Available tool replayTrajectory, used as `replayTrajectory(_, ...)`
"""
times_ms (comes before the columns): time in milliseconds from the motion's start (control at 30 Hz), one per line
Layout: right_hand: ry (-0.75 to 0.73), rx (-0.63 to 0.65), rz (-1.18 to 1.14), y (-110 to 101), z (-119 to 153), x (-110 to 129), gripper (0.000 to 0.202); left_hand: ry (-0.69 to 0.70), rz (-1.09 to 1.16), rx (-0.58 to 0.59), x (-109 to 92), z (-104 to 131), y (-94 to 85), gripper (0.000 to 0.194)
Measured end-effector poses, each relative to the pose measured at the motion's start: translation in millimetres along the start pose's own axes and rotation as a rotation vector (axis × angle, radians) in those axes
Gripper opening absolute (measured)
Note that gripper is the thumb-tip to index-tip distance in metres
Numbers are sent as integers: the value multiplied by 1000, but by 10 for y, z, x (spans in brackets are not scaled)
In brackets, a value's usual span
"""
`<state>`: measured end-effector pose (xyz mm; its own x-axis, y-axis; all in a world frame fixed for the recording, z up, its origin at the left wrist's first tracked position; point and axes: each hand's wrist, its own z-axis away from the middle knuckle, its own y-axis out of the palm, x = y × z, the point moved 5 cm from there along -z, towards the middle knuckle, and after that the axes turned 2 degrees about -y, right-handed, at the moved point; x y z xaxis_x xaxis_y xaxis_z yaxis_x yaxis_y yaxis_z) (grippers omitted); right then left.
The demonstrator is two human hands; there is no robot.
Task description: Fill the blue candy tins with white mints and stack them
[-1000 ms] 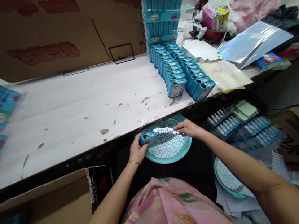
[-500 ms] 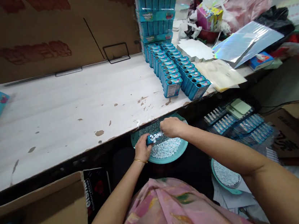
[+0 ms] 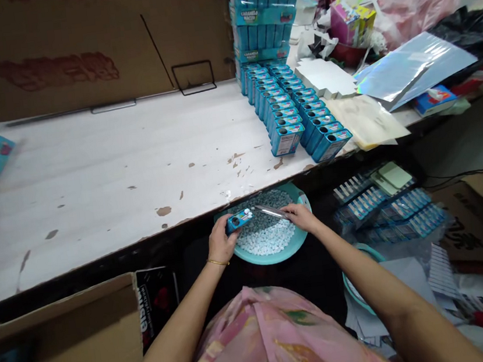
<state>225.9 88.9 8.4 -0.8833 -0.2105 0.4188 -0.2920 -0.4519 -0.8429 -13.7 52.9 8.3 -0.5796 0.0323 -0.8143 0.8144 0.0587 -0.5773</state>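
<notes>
My left hand (image 3: 223, 239) grips a small blue tin (image 3: 238, 221) over the left side of a turquoise basin (image 3: 277, 257). A few white candies sit on the tin's right end, and a dark round hole shows in its top. My right hand (image 3: 301, 217) is closed on a metal scoop (image 3: 270, 211) whose tip points left toward the tin, a little apart from it. White candies (image 3: 270, 239) fill much of the basin below both hands.
Rows of blue tins (image 3: 288, 140) stand on the white table (image 3: 113, 179), near stacked blue display boxes (image 3: 263, 14). Plastic sheets (image 3: 412, 69) lie at the right. An open carton (image 3: 89, 340) is at lower left; packed tins (image 3: 417, 212) lie at lower right.
My right hand has drawn back to the right, and the scoop now shows. Fewer candies lie on top of the tin. The camera view has shifted slightly.
</notes>
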Motion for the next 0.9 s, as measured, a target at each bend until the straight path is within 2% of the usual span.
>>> replayTrajectory(100, 130, 15, 160, 323, -84, -6, 38, -8, -4, -29, 1, 19, -75, 35)
replayTrajectory(233, 77, 120, 134, 664, -169, 187, 33, -52, 23, -55, 26, 36, -89, 37)
replayTrajectory(333, 34, 184, 52, 795, -207, 249, 34, -75, 46, -69, 38, 33, -75, 37)
replayTrajectory(467, 29, 213, -102, 800, -204, 167, 33, -110, 87, -85, 39, 18, -117, 39)
replayTrajectory(600, 33, 186, -223, 578, -76, 54, 31, -129, 121, -108, 40, 15, -183, 39)
replayTrajectory(700, 23, 140, -347, 232, 58, 56, 33, -93, 112, -97, 25, 17, -159, 37)
replayTrajectory(800, -54, 70, -355, -207, 147, 220, 33, -29, 65, -54, -26, 14, -63, 34)
replayTrajectory(900, -151, 55, -111, -557, 187, 528, 31, 21, 10, -17, -98, 7, 51, 33)
